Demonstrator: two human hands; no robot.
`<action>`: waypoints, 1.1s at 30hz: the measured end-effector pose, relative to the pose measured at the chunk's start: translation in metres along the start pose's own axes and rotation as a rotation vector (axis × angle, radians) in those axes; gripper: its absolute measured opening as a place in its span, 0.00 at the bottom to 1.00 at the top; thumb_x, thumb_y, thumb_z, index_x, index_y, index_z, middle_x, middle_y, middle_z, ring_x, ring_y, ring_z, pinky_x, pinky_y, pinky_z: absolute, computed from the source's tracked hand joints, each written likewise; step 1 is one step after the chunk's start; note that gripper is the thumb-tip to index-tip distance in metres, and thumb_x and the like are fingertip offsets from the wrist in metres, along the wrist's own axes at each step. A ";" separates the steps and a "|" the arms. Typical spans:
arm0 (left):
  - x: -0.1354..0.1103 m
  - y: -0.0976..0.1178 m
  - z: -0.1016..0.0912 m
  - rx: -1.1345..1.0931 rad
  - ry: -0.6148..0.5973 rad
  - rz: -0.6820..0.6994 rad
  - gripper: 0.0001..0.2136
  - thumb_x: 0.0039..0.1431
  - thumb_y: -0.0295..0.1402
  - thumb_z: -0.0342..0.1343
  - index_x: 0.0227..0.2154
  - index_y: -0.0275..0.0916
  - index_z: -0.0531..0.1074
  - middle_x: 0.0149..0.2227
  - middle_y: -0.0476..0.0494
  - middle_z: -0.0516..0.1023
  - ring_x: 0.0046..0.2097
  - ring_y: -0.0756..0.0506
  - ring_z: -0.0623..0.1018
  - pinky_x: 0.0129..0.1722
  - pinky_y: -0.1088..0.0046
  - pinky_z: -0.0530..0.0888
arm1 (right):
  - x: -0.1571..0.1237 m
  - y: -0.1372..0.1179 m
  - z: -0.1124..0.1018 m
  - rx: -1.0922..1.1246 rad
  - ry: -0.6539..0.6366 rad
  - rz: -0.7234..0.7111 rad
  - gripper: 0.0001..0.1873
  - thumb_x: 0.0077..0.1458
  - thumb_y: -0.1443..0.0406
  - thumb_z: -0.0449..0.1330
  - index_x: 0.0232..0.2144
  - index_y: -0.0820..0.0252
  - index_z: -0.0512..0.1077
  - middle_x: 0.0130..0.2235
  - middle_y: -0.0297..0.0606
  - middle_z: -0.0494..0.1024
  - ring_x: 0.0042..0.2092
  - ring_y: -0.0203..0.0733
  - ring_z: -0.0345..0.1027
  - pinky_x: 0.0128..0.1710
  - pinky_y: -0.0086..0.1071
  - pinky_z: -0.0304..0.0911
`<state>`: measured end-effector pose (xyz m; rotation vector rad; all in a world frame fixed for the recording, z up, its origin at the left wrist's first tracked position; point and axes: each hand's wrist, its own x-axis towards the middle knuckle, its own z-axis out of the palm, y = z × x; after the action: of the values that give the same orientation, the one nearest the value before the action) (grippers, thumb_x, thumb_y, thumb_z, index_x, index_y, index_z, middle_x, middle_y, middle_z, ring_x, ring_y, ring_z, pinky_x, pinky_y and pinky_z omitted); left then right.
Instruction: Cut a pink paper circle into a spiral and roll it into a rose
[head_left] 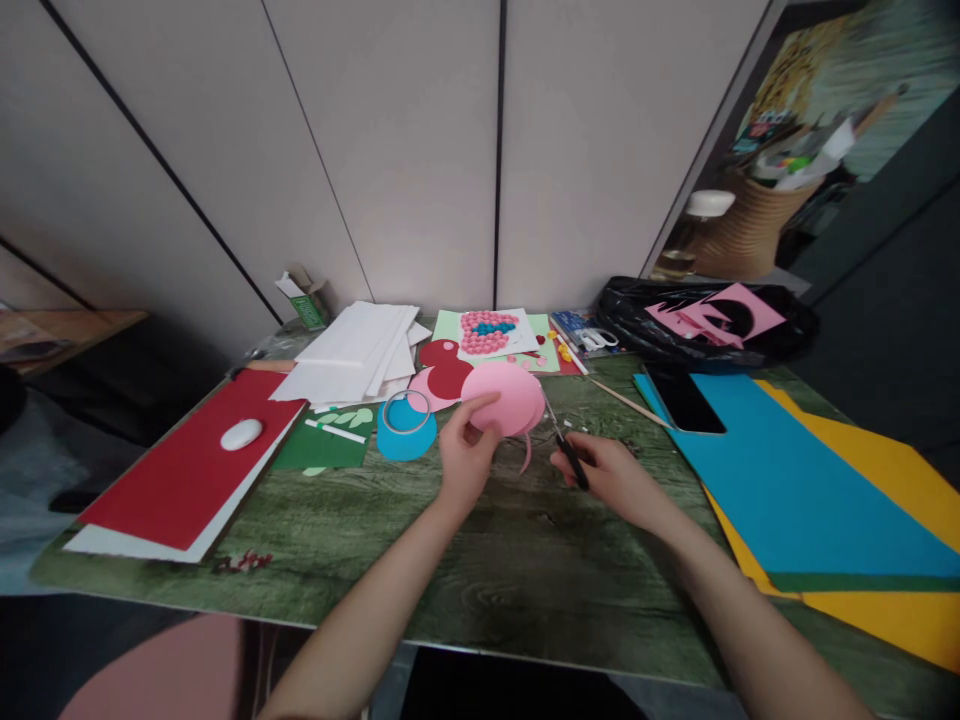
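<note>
- A red sheet (180,470) lies at the left edge of the tabletop (465,560) on a white sheet, with a white oval object (241,434) resting on it.
- Behind it, a stack of white paper (352,355) fans out toward the wall, and green paper (326,447) with leaf cut-outs lies just in front of the stack.
- A blue disc (406,432) with a clear ring on top lies just left of the left hand.
- The left hand (466,460) grasps a pink disc (504,398) by its lower left edge, thumb on the face, holding it off the tabletop near the middle.
- A thin pink strip (527,452) curls down from the disc's lower right edge, between the 2 hands.
- The right hand (611,478) is clenched around the scissors (568,452); their long axis runs up and to the left, with the tip pointing at the disc's right edge.
- The disc lies up and to the left of the right hand, so the blades meet it from the right; the left hand is the nearer of the 2 and already on it.
- Farther right, a phone (686,402) lies on a blue sheet (795,480) that overlaps yellow sheets (892,470).
- A black bag (675,320) holding pink scraps sits at the back right.
</note>
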<state>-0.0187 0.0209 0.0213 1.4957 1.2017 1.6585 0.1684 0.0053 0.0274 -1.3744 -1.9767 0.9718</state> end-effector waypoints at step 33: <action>-0.001 -0.006 -0.001 -0.028 -0.062 -0.062 0.16 0.44 0.20 0.47 0.35 0.37 0.74 0.37 0.46 0.76 0.37 0.47 0.71 0.33 0.76 0.65 | 0.001 -0.002 -0.003 -0.060 -0.002 0.004 0.17 0.53 0.55 0.51 0.21 0.60 0.62 0.20 0.30 0.66 0.24 0.33 0.58 0.23 0.26 0.47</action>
<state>-0.0204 0.0221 0.0158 1.4677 1.1750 1.5706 0.1691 0.0063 0.0307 -1.4104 -2.0209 0.9227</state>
